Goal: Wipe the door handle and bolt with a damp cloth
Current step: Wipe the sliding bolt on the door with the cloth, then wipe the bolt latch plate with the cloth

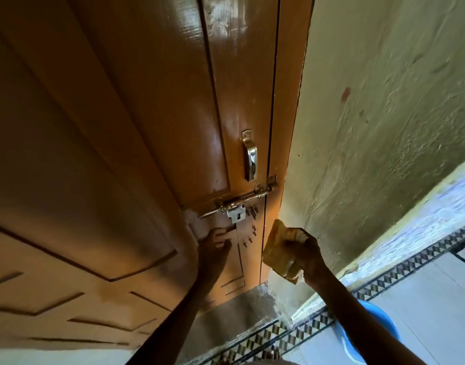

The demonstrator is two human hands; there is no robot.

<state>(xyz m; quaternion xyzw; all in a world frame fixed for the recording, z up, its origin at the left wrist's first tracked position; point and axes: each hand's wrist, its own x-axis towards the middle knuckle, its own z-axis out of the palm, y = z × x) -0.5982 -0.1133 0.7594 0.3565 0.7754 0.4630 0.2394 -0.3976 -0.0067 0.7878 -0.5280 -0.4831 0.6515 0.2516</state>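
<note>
A brown wooden door [152, 127] fills the left and centre. A shiny metal pull handle [250, 156] is fixed upright near its right edge. Below it a brass sliding bolt [239, 202] runs slantwise into the frame, with a silver hasp plate [236, 215] hanging under it. My left hand [215, 242] rests on the door just below the bolt, fingers curled against a small dark piece there. My right hand [307, 252] is closed around a folded yellow cloth [277, 248], held in the air right of the door edge, below the bolt.
A pale green plastered wall [378, 114] stands to the right of the door frame. A blue plastic basin [368, 335] sits on the light tiled floor at lower right, partly behind my right forearm. A patterned tile border [292, 330] runs along the wall's foot.
</note>
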